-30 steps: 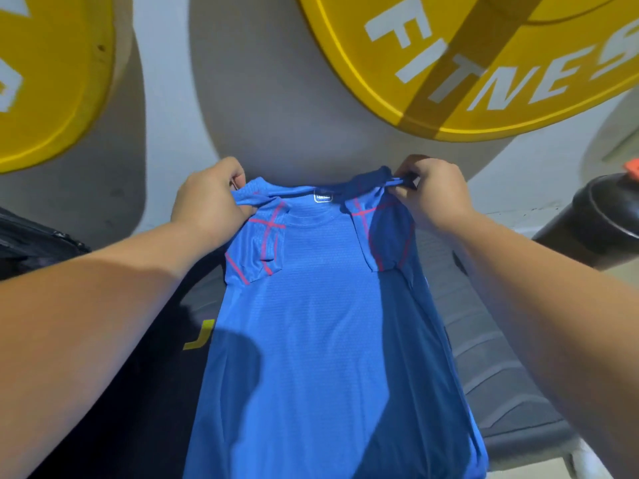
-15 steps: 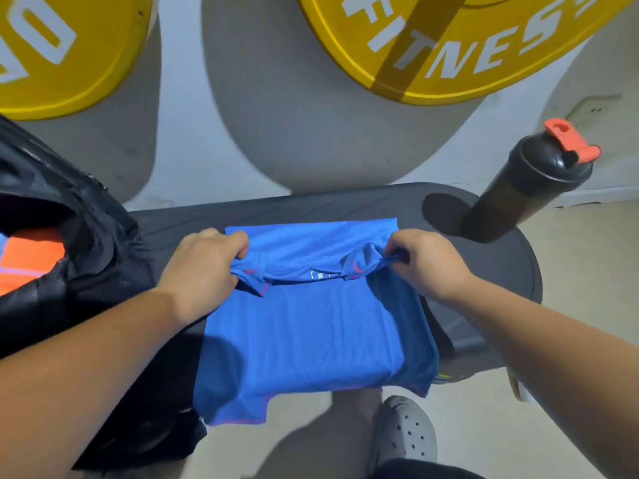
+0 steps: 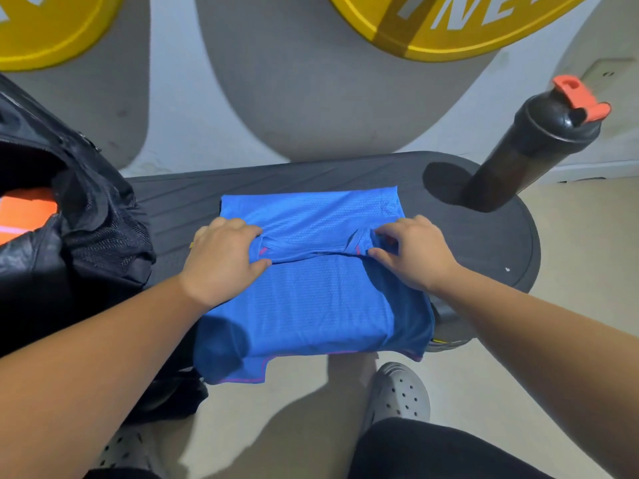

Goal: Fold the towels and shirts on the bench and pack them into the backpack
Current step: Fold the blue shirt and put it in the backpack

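Note:
A blue shirt point(image 3: 311, 305) lies on the dark grey bench point(image 3: 484, 243), its upper part doubled over toward me and its hem hanging over the near edge. My left hand point(image 3: 224, 261) pinches the folded collar edge at the left, thumb under and fingers on top. At the right end of that same edge, my right hand point(image 3: 411, 257) pinches the bunched shoulder fabric. The black backpack point(image 3: 86, 236) stands open at the bench's left end, with an orange cloth point(image 3: 27, 209) inside it.
A black shaker bottle with an orange cap point(image 3: 532, 146) stands on the bench's right end. Yellow weight plates point(image 3: 432, 25) lean on the wall behind. My feet in grey clogs point(image 3: 397, 392) are on the floor below the bench edge.
Both hands have brought the shirt's collar end down toward me, doubling the shirt over itself on the bench. The view has tilted down, showing the backpack and bottle.

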A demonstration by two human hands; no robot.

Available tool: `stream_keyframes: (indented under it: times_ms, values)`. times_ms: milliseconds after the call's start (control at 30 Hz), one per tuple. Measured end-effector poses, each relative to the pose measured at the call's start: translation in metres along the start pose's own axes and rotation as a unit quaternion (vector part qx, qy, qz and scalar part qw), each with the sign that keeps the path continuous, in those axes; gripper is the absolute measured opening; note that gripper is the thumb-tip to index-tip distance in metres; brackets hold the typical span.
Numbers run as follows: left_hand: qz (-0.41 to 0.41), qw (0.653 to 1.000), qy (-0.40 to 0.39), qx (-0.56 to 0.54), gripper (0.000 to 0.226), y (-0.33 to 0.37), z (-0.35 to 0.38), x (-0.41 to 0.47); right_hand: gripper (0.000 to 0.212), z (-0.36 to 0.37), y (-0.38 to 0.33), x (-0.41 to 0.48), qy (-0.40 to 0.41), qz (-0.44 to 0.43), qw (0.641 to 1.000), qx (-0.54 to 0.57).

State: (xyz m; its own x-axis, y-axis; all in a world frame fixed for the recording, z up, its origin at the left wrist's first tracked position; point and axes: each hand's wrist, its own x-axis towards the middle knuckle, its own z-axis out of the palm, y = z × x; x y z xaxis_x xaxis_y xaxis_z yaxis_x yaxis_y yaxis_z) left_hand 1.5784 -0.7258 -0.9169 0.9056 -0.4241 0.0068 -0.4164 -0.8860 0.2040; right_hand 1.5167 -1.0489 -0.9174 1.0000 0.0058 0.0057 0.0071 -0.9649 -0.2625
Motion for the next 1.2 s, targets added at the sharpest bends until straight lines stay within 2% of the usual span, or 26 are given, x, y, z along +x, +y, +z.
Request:
stream_keyframes:
  times_ms: [100, 167, 267, 333, 400, 433, 500, 567, 667, 800, 867, 933, 1067, 1200]
  values:
    - [0.003, 0.998, 0.008, -0.059, 0.021, 0.0, 0.003, 0.005, 0.008, 0.003, -0.007, 0.001, 0.019, -0.022, 0.998, 0.053]
    - [0.042, 0.997, 0.021, -0.066, 0.012, -0.002, 0.004, 0.001, 0.009, 0.004, -0.006, -0.004, 0.018, -0.055, 0.997, 0.054]
    - [0.107, 0.992, -0.012, -0.067, 0.01, -0.008, 0.004, -0.012, 0.006, 0.005, 0.0, -0.016, -0.023, -0.102, 0.994, 0.034]
    - [0.118, 0.989, -0.035, -0.086, 0.03, -0.009, 0.001, -0.021, 0.012, 0.001, 0.003, -0.023, -0.045, -0.114, 0.992, 0.041]
    - [0.102, 0.989, -0.02, -0.107, 0.043, -0.006, -0.002, -0.022, 0.022, -0.005, 0.003, -0.023, -0.033, -0.113, 0.991, 0.067]
    - [0.089, 0.99, 0.003, -0.111, 0.043, -0.006, -0.003, -0.019, 0.026, -0.009, 0.002, -0.018, -0.019, -0.105, 0.991, 0.076]
    - [0.058, 0.99, 0.054, -0.116, 0.028, -0.006, -0.005, -0.005, 0.031, -0.013, -0.002, 0.001, 0.006, -0.08, 0.995, 0.064]
    - [0.037, 0.991, 0.069, -0.107, 0.017, -0.007, -0.006, 0.015, 0.04, -0.017, -0.006, 0.029, 0.006, -0.058, 0.998, 0.017]
    - [0.001, 0.998, 0.026, -0.065, 0.038, -0.008, -0.01, 0.048, 0.043, -0.022, -0.01, 0.071, -0.048, -0.017, 0.998, -0.041]
    - [-0.029, 0.999, -0.035, -0.003, 0.062, -0.012, -0.018, 0.086, 0.054, -0.022, -0.01, 0.107, -0.065, 0.007, 0.993, -0.096]
    - [-0.065, 0.995, -0.074, 0.001, 0.068, -0.019, -0.016, 0.1, 0.054, -0.019, -0.005, 0.113, -0.073, 0.02, 0.989, -0.128]
    - [-0.095, 0.992, -0.084, -0.021, 0.062, -0.028, -0.01, 0.105, 0.046, -0.016, 0.001, 0.115, -0.088, 0.024, 0.988, -0.122]
    - [-0.097, 0.987, -0.076, -0.105, 0.025, -0.039, -0.005, 0.107, 0.023, -0.011, 0.008, 0.117, -0.089, -0.013, 0.995, -0.032]
    - [-0.097, 0.978, -0.059, -0.174, 0.022, -0.039, -0.008, 0.11, 0.018, -0.007, 0.013, 0.12, -0.07, -0.05, 0.996, -0.01]
